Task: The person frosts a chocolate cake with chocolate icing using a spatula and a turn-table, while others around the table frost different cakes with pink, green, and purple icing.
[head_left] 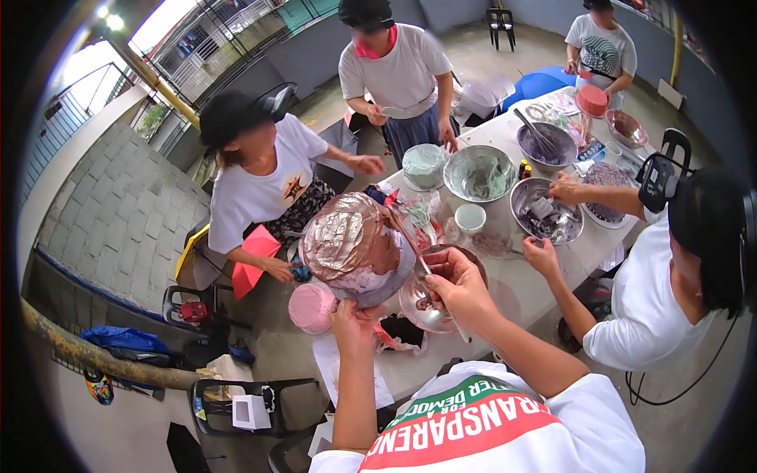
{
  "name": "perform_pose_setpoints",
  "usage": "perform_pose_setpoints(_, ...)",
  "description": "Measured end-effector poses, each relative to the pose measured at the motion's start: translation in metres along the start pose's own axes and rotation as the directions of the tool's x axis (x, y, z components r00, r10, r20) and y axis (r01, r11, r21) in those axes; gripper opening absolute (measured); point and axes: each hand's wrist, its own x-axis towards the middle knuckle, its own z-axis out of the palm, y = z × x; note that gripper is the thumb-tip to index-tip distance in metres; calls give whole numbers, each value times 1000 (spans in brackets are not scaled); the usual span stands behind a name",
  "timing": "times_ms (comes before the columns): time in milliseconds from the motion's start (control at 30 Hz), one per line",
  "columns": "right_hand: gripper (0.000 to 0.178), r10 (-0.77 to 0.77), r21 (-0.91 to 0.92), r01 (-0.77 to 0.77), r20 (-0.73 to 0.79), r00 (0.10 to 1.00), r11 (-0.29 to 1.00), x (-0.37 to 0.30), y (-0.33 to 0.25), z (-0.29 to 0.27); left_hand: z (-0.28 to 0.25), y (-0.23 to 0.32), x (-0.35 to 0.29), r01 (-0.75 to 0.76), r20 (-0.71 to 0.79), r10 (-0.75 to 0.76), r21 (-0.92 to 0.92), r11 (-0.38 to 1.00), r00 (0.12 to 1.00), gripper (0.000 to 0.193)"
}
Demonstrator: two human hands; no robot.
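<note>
A tall round cake (341, 236), unevenly coated in shiny brown icing with paler patches low on its side, is tilted toward me on a round board (388, 288). My left hand (352, 325) grips the board's near edge from below. In my right hand (460, 288) is a long, thin icing spatula (407, 233), its brown-smeared blade against or close beside the cake's right side. Beneath my right hand sits a metal bowl (426, 312) with brown icing inside. A small pink cake (311, 307) stands just left of my left hand.
The white table (505, 303) holds a pale green cake (423, 166), a bowl with green icing (479, 173), a grey-purple icing bowl (548, 211) and a white cup (470, 218). Co-workers stand left, across and right; a right-hand person's hand (540, 256) is nearby. Chairs (252, 402) stand lower left.
</note>
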Motion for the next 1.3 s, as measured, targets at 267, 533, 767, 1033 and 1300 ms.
perform_pose_setpoints(267,22,31,8,-31,-4,1000,999,-32,13,19,14,4,-6,37,-46,-41,-80,996,998,13)
perform_pose_setpoints(533,20,87,149,-81,-35,996,985,-9,12,23,15,5,-9,37,31,-35,-46,998,999,15)
perform_pose_setpoints(767,22,187,259,-179,-5,982,949,-40,3,25,21,9,-11,-3,-8,3,-24,1000,1000,17)
perform_pose_setpoints(1033,22,248,316,-242,21,969,917,-6,-2,25,8,2,-6,12,28,-10,-54,998,1000,21)
perform_pose_setpoints(1300,23,257,277,-248,5,966,928,-14,-19,19,8,0,-4,-38,40,40,-38,999,998,26)
